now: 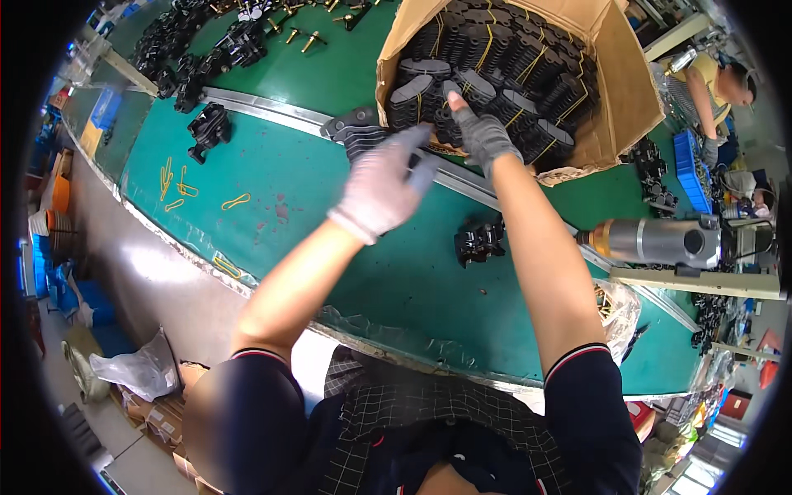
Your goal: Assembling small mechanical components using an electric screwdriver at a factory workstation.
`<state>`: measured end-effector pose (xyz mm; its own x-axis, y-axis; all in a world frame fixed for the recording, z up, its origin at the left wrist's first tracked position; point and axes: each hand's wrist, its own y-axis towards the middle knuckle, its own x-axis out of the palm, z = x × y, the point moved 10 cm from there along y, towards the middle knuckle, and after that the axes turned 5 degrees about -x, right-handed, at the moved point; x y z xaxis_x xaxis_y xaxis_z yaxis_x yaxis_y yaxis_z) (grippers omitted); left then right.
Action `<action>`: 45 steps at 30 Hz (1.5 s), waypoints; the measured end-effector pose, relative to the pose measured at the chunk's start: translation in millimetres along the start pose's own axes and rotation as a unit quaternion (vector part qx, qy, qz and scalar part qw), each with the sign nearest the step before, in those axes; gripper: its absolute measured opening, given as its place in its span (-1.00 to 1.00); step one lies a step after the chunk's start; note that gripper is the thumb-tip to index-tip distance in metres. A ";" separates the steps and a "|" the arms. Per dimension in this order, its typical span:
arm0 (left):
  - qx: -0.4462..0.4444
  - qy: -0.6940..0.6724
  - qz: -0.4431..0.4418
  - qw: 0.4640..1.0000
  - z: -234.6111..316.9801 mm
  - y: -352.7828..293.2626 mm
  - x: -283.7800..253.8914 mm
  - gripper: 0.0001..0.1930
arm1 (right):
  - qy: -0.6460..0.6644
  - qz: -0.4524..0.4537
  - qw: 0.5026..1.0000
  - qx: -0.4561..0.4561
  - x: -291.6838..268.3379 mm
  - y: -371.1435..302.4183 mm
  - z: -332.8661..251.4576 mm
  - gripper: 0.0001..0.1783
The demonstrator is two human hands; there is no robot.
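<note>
My left hand, in a pale glove and blurred by motion, passes over the near end of a stack of black brake pads. Its fingers reach toward the upper right, apart from the thumb, and I see no grip on the stack. My right hand, in a dark grey glove with one bare fingertip, reaches over the near edge of a cardboard box. Its visible fingers stretch out above bundled brake pads; its other fingers are partly hidden. Yellow rubber bands bind many of the bundles.
Loose rubber bands lie left on the green table. Black metal castings sit either side of my arms. A metal rail crosses the table. At right hangs a power tool; another person works beyond it.
</note>
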<state>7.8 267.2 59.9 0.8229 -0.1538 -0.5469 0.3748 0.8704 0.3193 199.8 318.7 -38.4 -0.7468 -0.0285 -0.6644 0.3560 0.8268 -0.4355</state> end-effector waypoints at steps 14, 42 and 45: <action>-0.105 -0.157 0.008 0.982 20.7 -1.4 58.7 -0.49 | 0.512 -0.122 0.848 -0.063 8.0 -60.1 -2.5 -0.12; 0.270 0.161 -0.232 0.920 172.4 -172.7 81.9 -0.75 | 0.747 -0.174 0.641 0.012 44.7 -311.2 137.3 -0.08; 0.304 0.161 -0.228 0.911 183.4 -177.9 79.8 -0.77 | 0.721 -0.208 0.656 -0.079 30.1 -322.8 112.4 -0.03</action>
<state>85.1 14.4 101.3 0.3919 -0.2036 -0.8972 0.8936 0.3161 0.3186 125.6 -12.3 13.9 -0.5565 0.1964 0.8073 -0.0245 0.9674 -0.2522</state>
